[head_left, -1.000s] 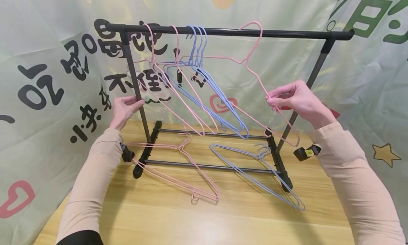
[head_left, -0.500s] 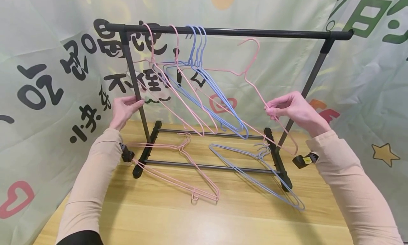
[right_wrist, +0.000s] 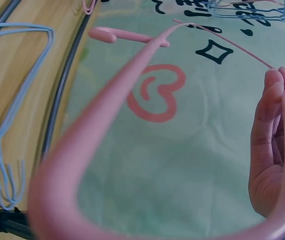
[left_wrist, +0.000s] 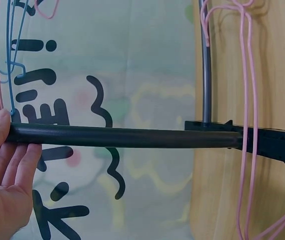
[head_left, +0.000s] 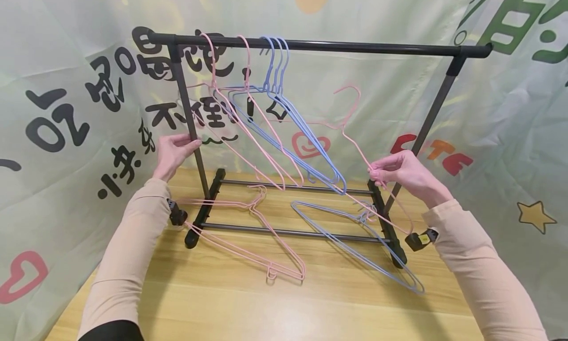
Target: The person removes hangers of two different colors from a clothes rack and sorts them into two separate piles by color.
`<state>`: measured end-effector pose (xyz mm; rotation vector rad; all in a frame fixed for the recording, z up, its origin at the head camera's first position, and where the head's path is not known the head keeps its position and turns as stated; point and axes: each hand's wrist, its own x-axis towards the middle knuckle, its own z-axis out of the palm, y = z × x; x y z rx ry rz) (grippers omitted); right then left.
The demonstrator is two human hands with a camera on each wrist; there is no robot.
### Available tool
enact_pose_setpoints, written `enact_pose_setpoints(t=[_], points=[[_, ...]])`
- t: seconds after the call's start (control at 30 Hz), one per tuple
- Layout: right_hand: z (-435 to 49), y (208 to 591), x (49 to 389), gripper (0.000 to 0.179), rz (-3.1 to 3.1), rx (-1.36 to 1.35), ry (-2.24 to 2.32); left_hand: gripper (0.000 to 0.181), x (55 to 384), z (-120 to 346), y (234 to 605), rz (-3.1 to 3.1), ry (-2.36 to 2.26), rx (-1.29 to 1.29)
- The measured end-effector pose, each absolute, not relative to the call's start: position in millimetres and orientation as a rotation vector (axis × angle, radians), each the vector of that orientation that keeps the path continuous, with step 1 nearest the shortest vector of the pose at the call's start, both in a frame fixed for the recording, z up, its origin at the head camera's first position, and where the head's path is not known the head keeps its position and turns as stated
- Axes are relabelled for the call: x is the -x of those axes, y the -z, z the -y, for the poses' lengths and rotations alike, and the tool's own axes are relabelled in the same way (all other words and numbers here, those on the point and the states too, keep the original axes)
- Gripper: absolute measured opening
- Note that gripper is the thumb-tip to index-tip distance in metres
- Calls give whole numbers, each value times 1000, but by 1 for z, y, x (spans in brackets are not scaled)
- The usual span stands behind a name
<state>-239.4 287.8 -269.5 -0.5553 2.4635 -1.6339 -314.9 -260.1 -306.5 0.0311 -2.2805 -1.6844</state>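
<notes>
My right hand (head_left: pixel 406 173) pinches the right arm of a pink wire hanger (head_left: pixel 356 145). This hanger is off the rack, its hook below the black top bar (head_left: pixel 333 46). The right wrist view shows its lower end (right_wrist: pixel 57 185) up close, with thumb and fingertips meeting on the wire. At the left, my left hand (head_left: pixel 172 154) holds the rack's left post (head_left: pixel 188 115); in the left wrist view the thumb lies on one side of the post (left_wrist: pixel 132 138), the fingers on the other. Two pink hangers (head_left: pixel 214 67) and three blue hangers (head_left: pixel 330 158) hang from the bar.
On the wooden tabletop (head_left: pixel 248 311), pink hangers (head_left: pixel 303 269) lie across the rack's front rail (head_left: pixel 310 233) at the left. Blue hangers (head_left: pixel 355 252) lie to their right. A printed curtain (head_left: pixel 399 99) stands behind the rack.
The pink hanger in my right hand has come off the top bar and moved down well below it. My left hand stays on the post; the other hangers have not moved.
</notes>
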Motion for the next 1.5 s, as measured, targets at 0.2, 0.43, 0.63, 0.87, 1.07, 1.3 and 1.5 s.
enact_pose_setpoints(t=[0.2, 0.43, 0.63, 0.87, 1.07, 1.3, 1.5], points=[[-289, 287, 240, 23, -2412, 539, 1648, 50, 316, 262, 307, 2295, 1670, -12], [-288, 307, 237, 25, -2351, 513, 1660, 48, 316, 262, 306, 2285, 1693, -21], [-282, 326, 236, 23, -2252, 585, 1677, 48, 316, 262, 306, 2282, 1681, -17], [-274, 344, 235, 26, -2178, 610, 1682, 52, 314, 260, 307, 2266, 1684, -4], [-267, 356, 234, 26, -2128, 590, 1683, 45, 314, 261, 308, 2262, 1695, 17], [-257, 373, 234, 23, -2068, 589, 1699, 48, 316, 262, 308, 2289, 1671, -2], [-244, 385, 234, 27, -1930, 609, 1754, 49, 316, 261, 307, 2300, 1653, -8]])
